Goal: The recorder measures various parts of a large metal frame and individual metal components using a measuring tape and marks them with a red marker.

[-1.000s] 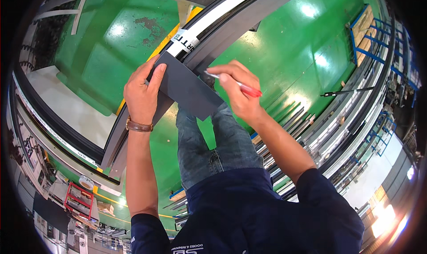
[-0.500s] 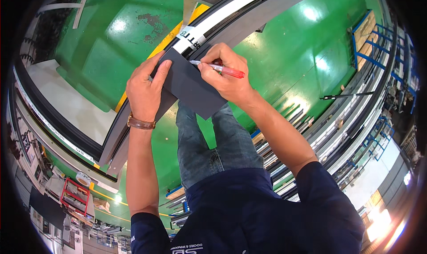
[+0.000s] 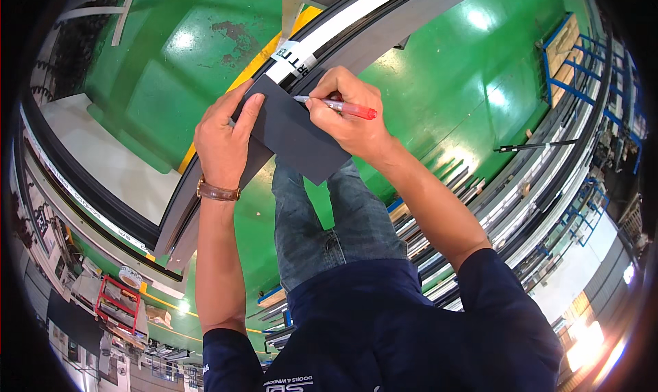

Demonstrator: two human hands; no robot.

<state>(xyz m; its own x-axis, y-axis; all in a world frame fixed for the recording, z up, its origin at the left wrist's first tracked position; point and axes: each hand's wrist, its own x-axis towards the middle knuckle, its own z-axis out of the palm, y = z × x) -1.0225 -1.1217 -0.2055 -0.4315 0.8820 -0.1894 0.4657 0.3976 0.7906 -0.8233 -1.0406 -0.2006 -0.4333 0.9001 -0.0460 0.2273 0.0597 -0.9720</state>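
Observation:
A flat dark grey rectangular plate (image 3: 299,133) lies slanted over a long dark frame profile (image 3: 367,45). My left hand (image 3: 225,131) grips the plate's left edge, thumb on top and the other fingers along the side, partly hidden. In my right hand (image 3: 349,111) is a marker pen (image 3: 356,110) with a red end and clear barrel. Its tip touches or nearly touches the plate's upper right edge. White tape with dark print (image 3: 296,58) wraps the profile just beyond the plate.
The profile joins a black-edged frame corner (image 3: 154,231) at left. Green floor (image 3: 439,76) with a yellow line lies beneath. Racks of long profiles (image 3: 507,207) stand at right, near a blue rack with wooden boards (image 3: 563,59). A red cart (image 3: 118,303) is at lower left.
Almost nothing differs. Both hands, the plate and the marker pen keep their places; the view shifts very slightly.

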